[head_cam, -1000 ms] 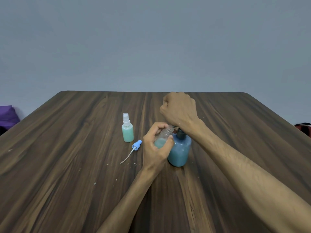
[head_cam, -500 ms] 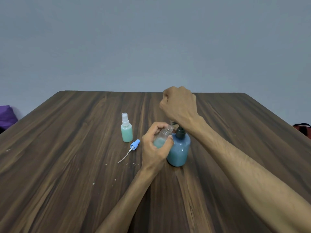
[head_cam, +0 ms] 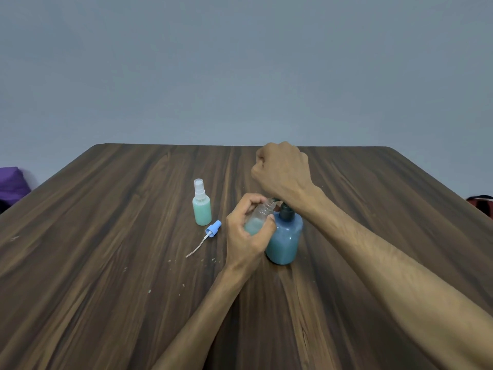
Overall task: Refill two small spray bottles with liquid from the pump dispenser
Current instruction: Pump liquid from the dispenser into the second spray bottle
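Note:
A blue pump dispenser (head_cam: 284, 241) stands on the wooden table (head_cam: 106, 276). My right hand (head_cam: 282, 172) is closed in a fist over its pump head, which is hidden under the hand. My left hand (head_cam: 246, 239) grips a small clear spray bottle (head_cam: 260, 218) that is tilted, with its open neck up against the dispenser's dark collar. There is a little pale green liquid in its lower part. A second small spray bottle (head_cam: 202, 206), full of green liquid and capped, stands upright to the left. A blue spray head (head_cam: 213, 228) with its thin tube lies on the table between them.
Small pale specks are scattered on the table in front of the spray head. A purple thing (head_cam: 12, 182) shows past the table's left edge and a dark red thing (head_cam: 480, 200) past the right edge. A plain grey wall is behind.
My right fist rose above the dispenser, then came down a little. My left hand has kept the clear bottle at the nozzle. The other bottle and spray head have not moved.

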